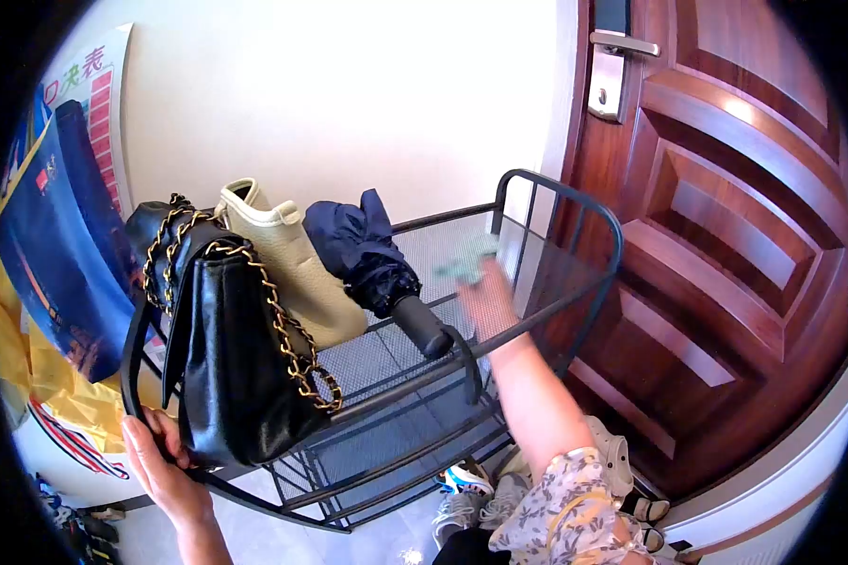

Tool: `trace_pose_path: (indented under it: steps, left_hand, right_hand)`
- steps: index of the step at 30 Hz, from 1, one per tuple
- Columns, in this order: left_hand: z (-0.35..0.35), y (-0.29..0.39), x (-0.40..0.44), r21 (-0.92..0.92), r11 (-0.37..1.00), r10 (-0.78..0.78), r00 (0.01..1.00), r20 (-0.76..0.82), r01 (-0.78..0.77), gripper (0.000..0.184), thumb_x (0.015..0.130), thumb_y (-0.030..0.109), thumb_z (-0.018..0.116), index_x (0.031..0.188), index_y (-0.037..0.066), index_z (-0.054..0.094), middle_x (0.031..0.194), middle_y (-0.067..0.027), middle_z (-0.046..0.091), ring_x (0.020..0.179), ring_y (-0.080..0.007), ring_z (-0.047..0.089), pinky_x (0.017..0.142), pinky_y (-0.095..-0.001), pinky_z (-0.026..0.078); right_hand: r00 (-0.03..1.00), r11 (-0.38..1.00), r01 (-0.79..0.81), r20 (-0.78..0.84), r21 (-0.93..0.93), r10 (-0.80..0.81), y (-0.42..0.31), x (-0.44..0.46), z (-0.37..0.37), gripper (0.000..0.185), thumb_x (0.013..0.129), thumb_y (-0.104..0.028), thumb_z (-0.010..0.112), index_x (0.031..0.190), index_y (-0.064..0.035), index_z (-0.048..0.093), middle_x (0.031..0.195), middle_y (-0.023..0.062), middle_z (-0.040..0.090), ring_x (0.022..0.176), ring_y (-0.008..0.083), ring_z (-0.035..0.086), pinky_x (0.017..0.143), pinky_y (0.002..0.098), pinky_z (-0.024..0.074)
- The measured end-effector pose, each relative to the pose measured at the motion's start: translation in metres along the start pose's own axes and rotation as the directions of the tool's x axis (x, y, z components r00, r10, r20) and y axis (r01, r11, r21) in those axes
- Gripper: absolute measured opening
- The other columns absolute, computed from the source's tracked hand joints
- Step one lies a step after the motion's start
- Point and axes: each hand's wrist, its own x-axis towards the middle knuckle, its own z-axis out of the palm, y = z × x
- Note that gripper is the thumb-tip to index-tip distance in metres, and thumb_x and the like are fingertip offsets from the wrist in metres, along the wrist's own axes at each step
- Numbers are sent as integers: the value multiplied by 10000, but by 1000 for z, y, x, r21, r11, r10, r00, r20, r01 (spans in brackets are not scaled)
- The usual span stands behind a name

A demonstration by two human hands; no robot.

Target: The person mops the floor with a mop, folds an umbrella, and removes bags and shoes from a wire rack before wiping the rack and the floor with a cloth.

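My left hand is closed around the black metal frame at the near left end of a mesh rack. Over the rack's right part, my right hand holds a pale green cloth, blurred by motion, against the mesh. A black handbag with gold chain straps stands on the rack just above my left hand. Leaning beside it is a cream leather bag. A folded dark navy umbrella lies between that bag and my right hand, its black handle pointing toward me.
A brown wooden door with a metal lever handle stands at the right. Shoes sit on the floor below the rack. Blue and yellow bags hang at the left, by a poster on the white wall.
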Motion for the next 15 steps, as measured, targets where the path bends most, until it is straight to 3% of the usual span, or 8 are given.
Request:
trace_pose_path:
  steps: [3,4,6,7,8,11,13,15]
  left_hand:
    - [2,1,1,5,999,32,999,13,-32,330,967,370,394,782,100,432,567,35,331,475,-34,251,441,-194,170]
    - [3,0,1,15,999,52,999,4,-52,340,969,371,387,758,105,411,555,36,325,462,-34,246,436,-195,169]
    - [6,3,-1,29,999,41,999,-21,-40,345,968,377,385,755,107,406,555,36,327,460,-34,247,436,-194,170]
    - [7,3,-1,41,999,35,999,-41,-33,351,968,383,383,752,108,401,555,36,329,459,-35,248,435,-194,170]
    - [6,4,0,37,999,34,998,-56,-31,351,968,383,383,752,108,401,555,36,329,459,-35,248,435,-194,170]
    - [4,1,-2,23,1000,11,999,-43,-10,357,969,390,374,752,108,397,549,38,322,459,-32,249,432,-195,169]
    - [3,3,-1,29,999,21,1000,8,-21,352,971,387,365,759,108,400,540,43,311,457,-29,245,427,-196,166]
    - [5,1,-1,3,999,39,999,-10,-39,346,975,379,356,765,109,399,533,48,304,454,-28,242,423,-196,166]
  right_hand:
    - [949,962,35,311,-272,53,-60,-52,21,161,861,-95,549,1003,-20,565,886,71,592,811,165,571,720,296,486]
    - [691,710,-665,550,230,469,-81,-64,20,181,863,-110,560,1018,-19,575,911,62,607,825,151,569,741,298,481]
    - [604,878,-144,662,-457,444,-124,-77,-3,236,847,-121,592,1056,-12,604,943,52,634,841,145,576,771,293,469]
    - [695,869,-493,584,-38,420,-120,-100,-32,246,846,-123,583,1050,7,628,931,53,650,830,154,587,787,284,468]
    - [545,846,-523,720,-108,429,-134,-91,-74,364,817,-207,608,1082,43,610,946,94,651,853,164,595,790,291,469]
    - [872,798,-225,481,559,-91,-169,-66,-132,509,815,-383,536,1103,35,570,1092,212,595,963,329,600,890,434,466]
    - [997,945,-36,70,325,14,-239,-31,-80,384,875,-153,452,1208,33,482,1186,176,548,1054,303,568,911,419,460]
    - [988,973,148,75,-179,-136,-233,21,-39,330,850,-40,492,1171,29,528,1158,147,563,1019,226,580,886,321,458]
